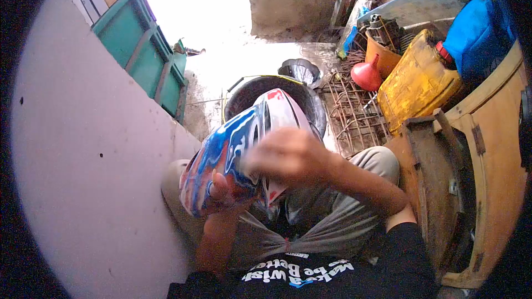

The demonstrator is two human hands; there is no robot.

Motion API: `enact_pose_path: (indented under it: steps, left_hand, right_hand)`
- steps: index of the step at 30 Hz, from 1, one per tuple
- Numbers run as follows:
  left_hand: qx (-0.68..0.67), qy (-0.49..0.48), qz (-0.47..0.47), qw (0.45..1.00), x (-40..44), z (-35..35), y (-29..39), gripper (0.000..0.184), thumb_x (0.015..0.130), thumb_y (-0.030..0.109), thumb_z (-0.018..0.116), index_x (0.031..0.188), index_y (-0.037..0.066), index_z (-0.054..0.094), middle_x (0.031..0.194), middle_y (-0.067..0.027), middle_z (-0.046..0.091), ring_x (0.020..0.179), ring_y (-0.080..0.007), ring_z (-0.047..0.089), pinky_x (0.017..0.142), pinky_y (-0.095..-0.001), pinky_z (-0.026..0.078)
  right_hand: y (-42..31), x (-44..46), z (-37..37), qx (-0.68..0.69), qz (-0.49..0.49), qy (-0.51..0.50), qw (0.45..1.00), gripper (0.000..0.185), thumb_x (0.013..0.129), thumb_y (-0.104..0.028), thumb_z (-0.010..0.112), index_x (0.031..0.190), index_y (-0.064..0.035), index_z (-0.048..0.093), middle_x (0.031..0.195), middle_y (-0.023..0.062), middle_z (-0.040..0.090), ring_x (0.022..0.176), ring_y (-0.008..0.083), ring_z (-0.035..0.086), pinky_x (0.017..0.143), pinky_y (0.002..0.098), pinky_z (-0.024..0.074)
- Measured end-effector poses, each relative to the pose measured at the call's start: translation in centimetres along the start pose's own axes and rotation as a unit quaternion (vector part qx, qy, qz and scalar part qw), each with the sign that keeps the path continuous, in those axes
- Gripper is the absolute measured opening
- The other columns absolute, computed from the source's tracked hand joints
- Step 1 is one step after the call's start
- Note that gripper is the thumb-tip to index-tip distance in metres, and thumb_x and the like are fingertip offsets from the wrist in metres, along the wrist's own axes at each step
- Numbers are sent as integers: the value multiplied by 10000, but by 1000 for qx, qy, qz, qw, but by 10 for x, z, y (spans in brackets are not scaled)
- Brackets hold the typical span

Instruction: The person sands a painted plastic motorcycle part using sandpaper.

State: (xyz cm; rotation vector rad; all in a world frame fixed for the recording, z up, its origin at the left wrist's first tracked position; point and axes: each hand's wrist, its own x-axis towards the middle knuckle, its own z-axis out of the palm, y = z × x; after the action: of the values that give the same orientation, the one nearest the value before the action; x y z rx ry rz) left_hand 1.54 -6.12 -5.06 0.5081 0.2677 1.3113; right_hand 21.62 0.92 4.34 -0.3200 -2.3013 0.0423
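A curved, wet-looking shell (pixel 227 138), patterned in blue, white and red like a vehicle body panel, is held up over my lap. My left hand (pixel 221 191) grips its lower end, with the thumb on the near face and the other fingers hidden behind. Across the middle of the shell, my right hand (pixel 291 158) presses with curled fingers. Motion blurs its fingertips, so anything small inside them cannot be made out. Just beyond the shell stands a round black tub (pixel 241 97), partly covered by it.
A scalloped black bowl (pixel 300 71) sits past the tub. To the right are a wire rack (pixel 354 113), a red funnel (pixel 367 73), a yellow jerrycan (pixel 419 86) and a wooden frame (pixel 499 149). A pale wall (pixel 94 149) closes in on the left.
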Motion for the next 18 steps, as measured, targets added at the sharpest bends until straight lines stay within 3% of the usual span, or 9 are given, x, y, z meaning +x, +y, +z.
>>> enact_pose_path:
  steps: [2, 5, 6, 9, 10, 12, 14, 16, 18]
  left_hand:
    - [3, 0, -2, 1000, -1, 0, 1, 1024, 901, 685, 670, 1611, 55, 285, 1544, -168, 502, 1367, -327, 549, 1106, -499, 494]
    - [0, -3, -1, 1000, -1, 2, 1, 1027, 900, 688, 669, 1610, 52, 286, 1544, -169, 502, 1368, -327, 548, 1108, -498, 492]
    - [-2, -4, -3, 1000, 0, 1, 0, 1028, 899, 689, 669, 1609, 51, 287, 1544, -170, 502, 1368, -327, 548, 1109, -498, 492]
    - [-2, -9, -1, 1000, 3, 0, -1, 1031, 898, 692, 668, 1608, 47, 288, 1544, -171, 502, 1368, -327, 548, 1111, -497, 490]
    - [-1, -10, -1, 1000, 3, 0, 1, 1032, 898, 693, 667, 1608, 46, 289, 1544, -171, 501, 1368, -327, 548, 1111, -497, 489]
    - [4, -6, -2, 1000, -1, 1, 1, 1034, 897, 695, 667, 1607, 44, 290, 1544, -172, 501, 1369, -327, 547, 1113, -496, 488]
    - [1, -6, -2, 1000, -2, 0, 1, 1037, 896, 697, 666, 1606, 42, 291, 1544, -172, 501, 1369, -327, 547, 1114, -495, 487]
    - [-2, -6, -3, 1000, -2, -1, 1, 1039, 895, 699, 665, 1605, 40, 292, 1544, -173, 501, 1369, -327, 547, 1115, -495, 485]
    - [-4, -9, 0, 1000, -1, -1, -1, 1041, 894, 701, 664, 1604, 37, 293, 1544, -174, 501, 1369, -327, 547, 1117, -494, 484]
  right_hand:
    - [8, -2, -4, 18, -30, -4, 999, 166, 845, -151, 729, 1010, -141, 740, 915, 50, 715, 845, 262, 711, 778, 405, 588]
    - [61, -10, -13, -166, 206, -19, 964, 115, 836, -149, 737, 950, -139, 742, 824, 65, 667, 779, 284, 687, 731, 430, 572]
    - [63, -14, -14, -177, 209, -35, 961, 136, 841, -140, 735, 977, -138, 735, 836, 71, 669, 780, 291, 685, 718, 442, 567]
    - [2, -1, -3, -63, 45, 10, 997, 142, 842, -145, 736, 981, -117, 727, 868, 62, 683, 817, 243, 705, 726, 401, 579]
    - [-4, 1, -1, 37, -41, 14, 998, 120, 843, -131, 728, 963, -138, 722, 872, 44, 681, 834, 222, 712, 739, 376, 585]
    - [22, -12, 7, -32, -12, 23, 999, 106, 864, -125, 709, 969, -135, 722, 866, 48, 679, 804, 232, 704, 730, 377, 585]
    - [54, -9, -8, -115, 150, 16, 982, 113, 859, -136, 721, 972, -129, 722, 838, 59, 666, 760, 254, 683, 702, 389, 573]
    - [55, -11, -12, -144, 150, 3, 978, 126, 840, -132, 732, 964, -139, 719, 840, 54, 667, 762, 251, 687, 709, 399, 570]
    - [13, -5, -2, -74, 38, 20, 996, 126, 829, -134, 737, 953, -139, 716, 846, 58, 667, 770, 256, 685, 715, 413, 568]
